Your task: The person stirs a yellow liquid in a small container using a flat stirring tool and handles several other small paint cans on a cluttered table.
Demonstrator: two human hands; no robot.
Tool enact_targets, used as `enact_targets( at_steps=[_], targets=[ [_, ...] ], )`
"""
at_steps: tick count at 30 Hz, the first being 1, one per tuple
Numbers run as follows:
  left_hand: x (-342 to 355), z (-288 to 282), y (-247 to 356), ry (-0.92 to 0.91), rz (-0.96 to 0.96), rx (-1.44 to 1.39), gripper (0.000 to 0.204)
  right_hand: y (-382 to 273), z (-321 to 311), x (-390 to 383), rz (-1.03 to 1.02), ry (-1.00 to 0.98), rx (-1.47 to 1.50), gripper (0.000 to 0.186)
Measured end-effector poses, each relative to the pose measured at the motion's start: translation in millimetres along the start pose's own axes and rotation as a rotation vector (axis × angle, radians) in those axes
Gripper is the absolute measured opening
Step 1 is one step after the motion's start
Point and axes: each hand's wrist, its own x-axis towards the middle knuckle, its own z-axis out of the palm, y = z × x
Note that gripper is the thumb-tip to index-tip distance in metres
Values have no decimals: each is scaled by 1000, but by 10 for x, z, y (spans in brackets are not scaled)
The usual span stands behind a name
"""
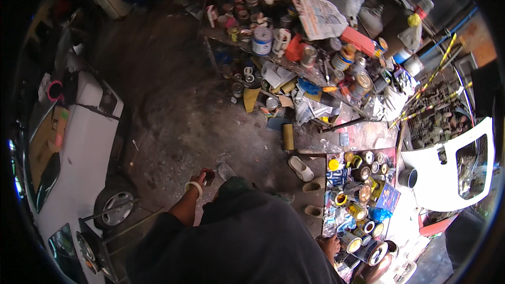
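A: Where've we got our hands rn?
B: Well apart. Our L hand (200, 180) is out front, low over the floor (168, 105), fingers curled round a small dark red pot (209, 176), w/ a pale band (198, 187) round the wrist.
A: & our R hand (330, 245)?
B: Far side of our body, at the near L edge of the low table (389, 154), right by a can w/ a pale lid (351, 242). Fingers partly hidden, so we can't tell if we're gripping anything.
A: What else is on that table?
B: Lots of cans, some open, + a blue box (387, 199) & crumpled blue plastic (380, 214).
A: Just L of it?
B: Footwear, incl. a whitish clog (301, 169), w/ a yellowish tube (288, 137) upright or lying a bit farther up, can't tell which.
A: Farther out?
B: Up top, our long bench (314, 77), crammed w/ tins & bottles, plus a printed sheet (318, 16) & a red box (357, 41). Far R, a white panel (434, 165) w/ a window opening. Far L, a white vehicle (87, 142), its wheel (117, 208) nearest us.
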Motion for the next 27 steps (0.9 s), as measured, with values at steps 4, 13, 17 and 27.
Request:
enact_targets(
  at_steps=[4,13,17,27],
  targets=[
    [229,-485,-244,121,10,55,65,-958,-125,-337,31,-152,124,101],
    [1133,-1360,130,-38,120,-169,64,-3026,376,9,-169,-294,215,87],
    [1273,-1177,774,-62,11,-662,55,-4117,-490,-76,-235,-182,132,98],
    [1484,-1874,2383,-76,-99,-516,61,-6673,-1738,579,-556,-48,180,96]
  ],
)
